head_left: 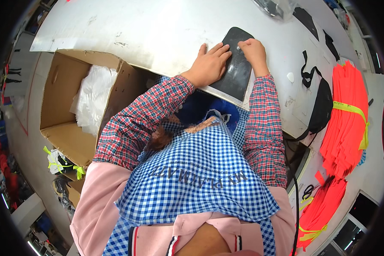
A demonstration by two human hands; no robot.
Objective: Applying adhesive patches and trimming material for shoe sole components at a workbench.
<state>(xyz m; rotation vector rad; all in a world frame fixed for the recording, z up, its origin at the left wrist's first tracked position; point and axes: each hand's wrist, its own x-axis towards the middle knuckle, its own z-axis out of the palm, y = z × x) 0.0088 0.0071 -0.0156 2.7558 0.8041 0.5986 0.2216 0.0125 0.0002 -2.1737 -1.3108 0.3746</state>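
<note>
A flat black panel [239, 70] with a rounded far end lies on the white table [158, 36] in front of me. My left hand [209, 67] rests on the panel's left edge, palm down with its fingers stretched out. Over the panel's upper right side, my right hand [255, 53] is closed in a pinch, fingertips close to the black surface. A small whitish spot shows by those fingertips; what they hold, if anything, is too small to make out. Checked sleeves cover both my forearms.
Left of me stands an open cardboard box [59, 91] with translucent plastic bags [96, 98]. On the right are a black strapped bag [322, 104], a small white piece [290, 77], red-orange fabric bundles [347, 98] tied with yellow strips, and scissors [307, 192]. A black cable [295, 187] hangs at my right.
</note>
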